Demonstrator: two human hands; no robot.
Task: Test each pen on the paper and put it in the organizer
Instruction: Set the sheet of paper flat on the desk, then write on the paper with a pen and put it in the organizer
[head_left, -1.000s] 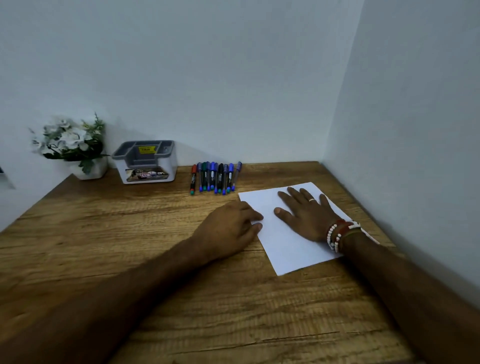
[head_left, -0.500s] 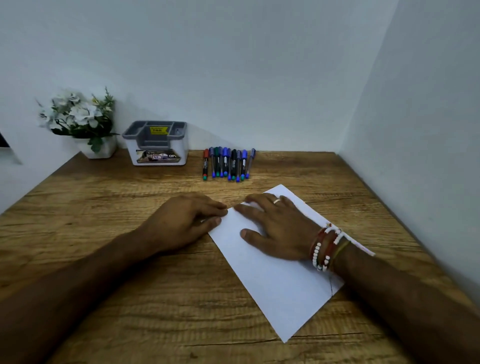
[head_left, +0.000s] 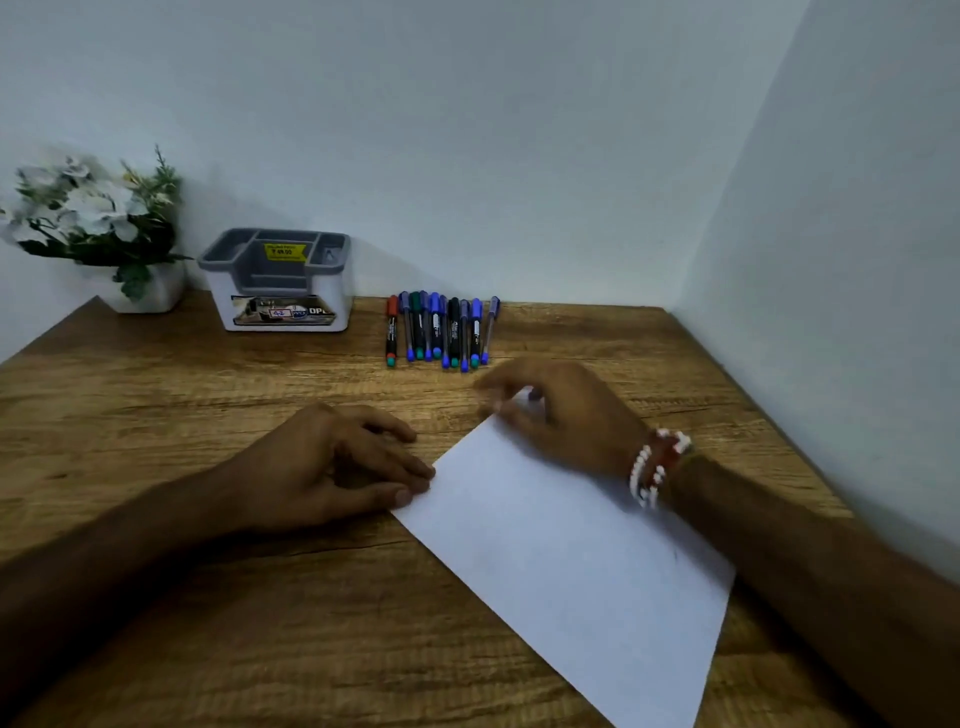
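A white sheet of paper (head_left: 571, 561) lies at an angle on the wooden desk (head_left: 208, 384), with one corner pointing toward the pens. Several pens (head_left: 441, 330) with red, green, blue and black caps lie side by side near the back wall. The grey and white organizer (head_left: 280, 283) stands to their left with nothing visible in its compartments. My left hand (head_left: 332, 462) rests flat on the desk, fingertips touching the paper's left edge. My right hand (head_left: 566, 415), blurred, hovers over the paper's far corner just short of the pens, fingers loosely curled and holding nothing.
A white pot of artificial flowers (head_left: 98, 223) stands in the back left corner beside the organizer. Walls close the desk at the back and along the right side (head_left: 831, 312). Beaded bracelets (head_left: 654, 467) sit on my right wrist.
The paper has turned and slid closer to me. My right hand has lifted off the sheet and moved toward the pens. My left hand stays at the paper's edge.
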